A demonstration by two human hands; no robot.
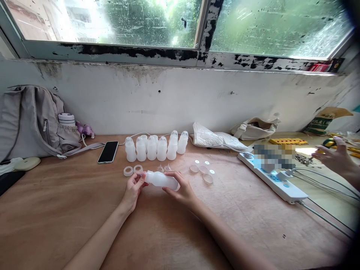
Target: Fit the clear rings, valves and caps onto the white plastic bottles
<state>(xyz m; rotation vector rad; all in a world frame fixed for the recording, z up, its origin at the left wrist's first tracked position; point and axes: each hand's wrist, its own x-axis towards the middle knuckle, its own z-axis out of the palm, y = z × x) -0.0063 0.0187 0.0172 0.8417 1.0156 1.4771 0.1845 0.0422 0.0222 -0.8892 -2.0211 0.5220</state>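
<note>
A frosted white baby bottle [161, 180] lies sideways above the table, its neck pointing left. My right hand [181, 187] is closed round the base end. At the neck, my left hand [134, 187] pinches a small clear piece, mostly hidden by the fingers. Just beyond stand several more frosted bottles [152, 149] in a row, some with clear domed tops. Two white collar rings [128, 171] lie near my left hand. Behind the held bottle are two clear nipples [160, 168]. Right of my right hand lie three clear round caps [208, 179] and three small white discs [212, 171].
A phone [108, 152] and a grey backpack [33, 120] are at the left. A white power strip [272, 180] with cables crosses the right side. Another person's hand [339, 155] is at far right. A white plastic package [215, 138] lies by the wall.
</note>
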